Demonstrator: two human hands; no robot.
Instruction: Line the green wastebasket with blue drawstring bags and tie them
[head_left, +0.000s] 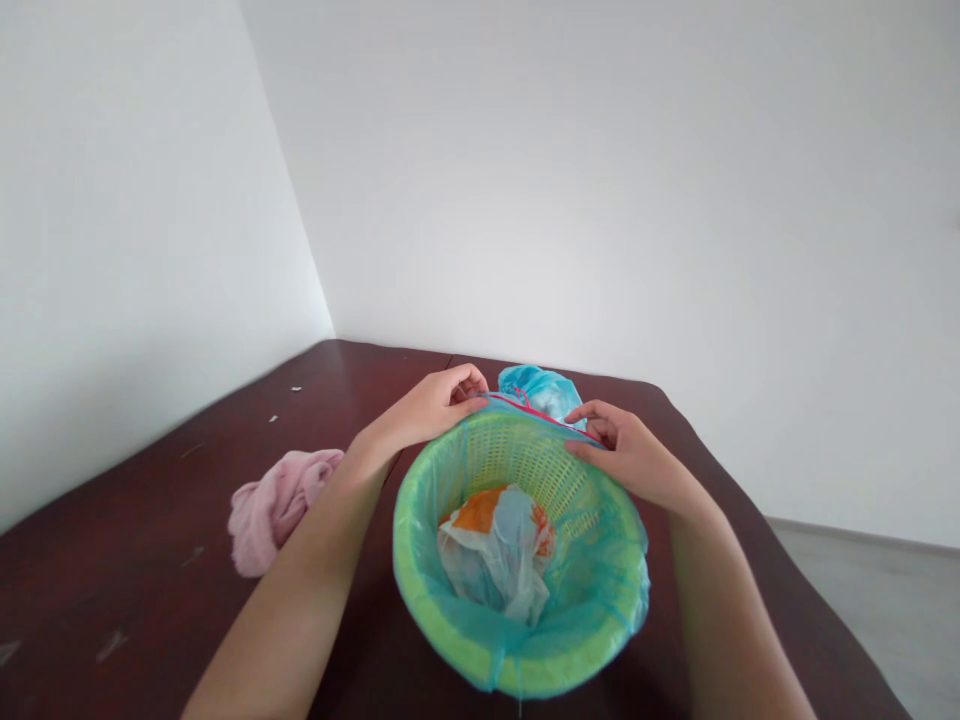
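A green slatted waste basket stands on the table in front of me, lined with a thin blue bin bag. Crumpled white and orange plastic rubbish lies inside it. At the far rim, my left hand pinches the bag's edge near one end of its red drawstring. Farther right along the same edge, my right hand grips the bag between thumb and fingers. The stretch of bag between both hands is raised off the rim.
Behind the basket sits a tied blue plastic bag. A pink cloth lies bunched left of my left forearm. Small white scraps dot the dark red table, which meets white walls at the back and left.
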